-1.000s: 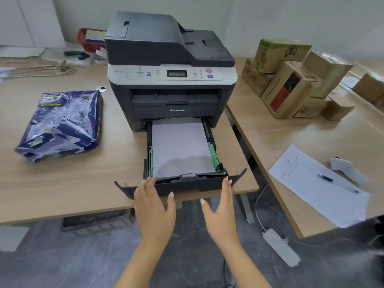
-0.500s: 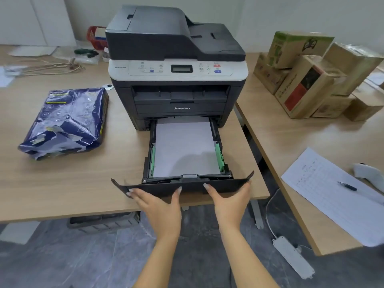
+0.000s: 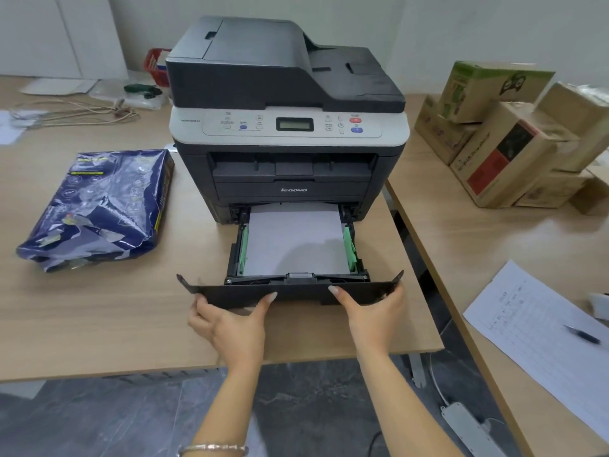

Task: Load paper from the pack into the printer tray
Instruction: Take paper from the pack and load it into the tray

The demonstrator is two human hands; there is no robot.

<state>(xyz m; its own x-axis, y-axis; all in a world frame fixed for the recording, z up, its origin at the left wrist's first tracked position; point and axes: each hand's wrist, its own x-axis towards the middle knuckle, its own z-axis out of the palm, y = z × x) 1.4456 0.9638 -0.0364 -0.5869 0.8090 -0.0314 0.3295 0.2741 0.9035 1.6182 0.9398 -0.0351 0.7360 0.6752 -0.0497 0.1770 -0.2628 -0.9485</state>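
Two hands, left hand [image 3: 230, 324] and right hand [image 3: 372, 311], grip the paper tray's [image 3: 296, 293] near front panel; "lenovo" marks the printer [image 3: 290, 153]; blue paper pack [image 3: 95, 209] lies left.

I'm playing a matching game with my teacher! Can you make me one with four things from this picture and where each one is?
Things:
1. paper pack
2. pen
3. cardboard boxes
4. white paper

Places:
A. lying in the open printer tray
B. stacked on the right-hand table
C. on the table left of the printer
D. resting on a written sheet

Pairs: 1-C, 2-D, 3-B, 4-A
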